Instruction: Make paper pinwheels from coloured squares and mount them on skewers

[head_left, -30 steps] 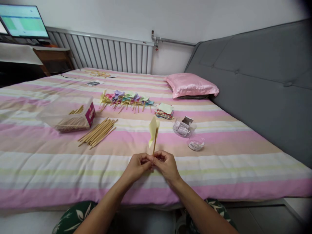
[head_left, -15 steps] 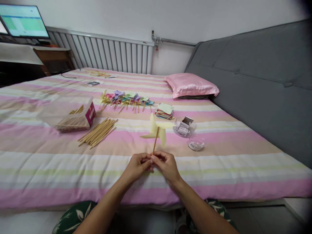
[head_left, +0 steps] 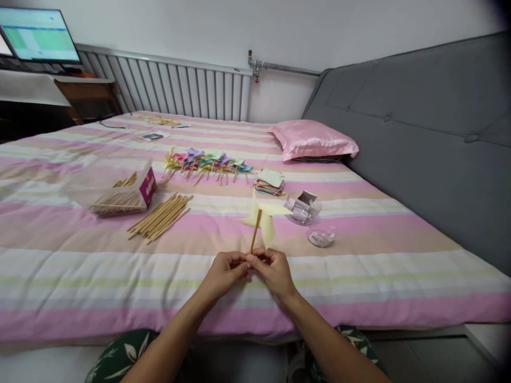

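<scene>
This is a bedroom in a home. There is a big bed with a striped sheet, a shiny pink pillow and a soft grey headboard. A white heater stands by the wall past the bed. Far to the left, a lit screen stands on what looks like a bench, but it is dark there.

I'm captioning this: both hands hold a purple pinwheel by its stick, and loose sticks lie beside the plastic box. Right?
Not purple: the head view shows a pale yellow pinwheel. The left hand and right hand hold its stick, and loose sticks lie beside the box.
</scene>
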`<move>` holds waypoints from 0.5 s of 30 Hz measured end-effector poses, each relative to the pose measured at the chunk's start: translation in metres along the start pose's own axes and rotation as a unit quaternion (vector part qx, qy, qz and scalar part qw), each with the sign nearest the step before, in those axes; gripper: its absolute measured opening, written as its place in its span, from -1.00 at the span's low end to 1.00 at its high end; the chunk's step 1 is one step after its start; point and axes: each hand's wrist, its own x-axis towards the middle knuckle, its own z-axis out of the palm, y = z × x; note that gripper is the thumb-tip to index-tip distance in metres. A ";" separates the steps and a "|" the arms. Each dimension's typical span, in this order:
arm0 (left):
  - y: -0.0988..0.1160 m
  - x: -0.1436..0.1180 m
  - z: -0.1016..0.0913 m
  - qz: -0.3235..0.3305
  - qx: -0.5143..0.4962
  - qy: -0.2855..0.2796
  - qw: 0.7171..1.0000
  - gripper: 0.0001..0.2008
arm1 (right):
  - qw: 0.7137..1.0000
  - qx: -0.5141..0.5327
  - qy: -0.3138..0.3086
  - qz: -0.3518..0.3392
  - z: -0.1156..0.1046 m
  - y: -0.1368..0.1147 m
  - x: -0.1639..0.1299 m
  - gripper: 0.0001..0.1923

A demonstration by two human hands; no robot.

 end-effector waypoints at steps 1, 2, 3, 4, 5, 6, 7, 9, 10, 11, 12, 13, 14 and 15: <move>0.000 0.000 0.000 0.002 0.003 -0.002 1.000 -0.66 | 1.000 -0.003 0.002 0.002 0.000 0.000 0.000 -0.74; 0.000 0.000 0.000 0.004 0.007 -0.003 1.000 -0.66 | 1.000 -0.005 0.003 0.003 0.000 -0.001 0.000 -0.74; -0.001 0.000 0.000 0.005 0.011 -0.004 1.000 -0.65 | 1.000 -0.008 0.004 0.003 0.000 -0.001 0.000 -0.74; -0.001 0.000 0.000 0.007 0.014 -0.005 1.000 -0.65 | 1.000 -0.010 0.005 0.003 0.000 -0.001 0.000 -0.73; -0.001 0.000 -0.001 0.008 0.016 -0.006 1.000 -0.65 | 1.000 -0.011 0.006 0.004 0.000 -0.002 0.000 -0.73; -0.001 0.000 -0.001 0.009 0.016 -0.006 1.000 -0.65 | 1.000 -0.010 0.007 0.005 0.000 -0.002 0.000 -0.73; -0.002 0.000 -0.001 0.009 0.015 -0.006 1.000 -0.65 | 1.000 -0.009 0.007 0.007 0.000 -0.002 0.000 -0.73; -0.002 0.000 -0.001 0.007 0.013 -0.007 1.000 -0.65 | 1.000 -0.004 0.006 0.010 0.000 -0.002 0.000 -0.73; -0.002 0.000 -0.001 0.006 0.012 -0.007 1.000 -0.65 | 1.000 -0.002 0.004 0.010 0.000 -0.001 0.000 -0.73; -0.002 0.000 -0.001 0.006 0.012 -0.007 1.000 -0.66 | 1.000 -0.003 0.005 0.010 0.000 -0.001 0.000 -0.73; -0.002 0.000 0.000 0.006 0.012 -0.008 1.000 -0.66 | 1.000 -0.008 0.009 0.008 0.000 -0.001 0.000 -0.74; -0.002 0.000 0.000 0.006 0.014 -0.008 1.000 -0.66 | 1.000 -0.015 0.015 0.005 0.000 -0.001 0.000 -0.74; -0.001 0.000 0.000 0.007 0.016 -0.008 1.000 -0.66 | 1.000 -0.023 0.021 0.000 0.000 -0.002 0.000 -0.75; -0.001 0.000 0.000 0.008 0.017 -0.007 1.000 -0.66 | 0.999 -0.031 0.026 -0.004 0.000 -0.002 0.000 -0.76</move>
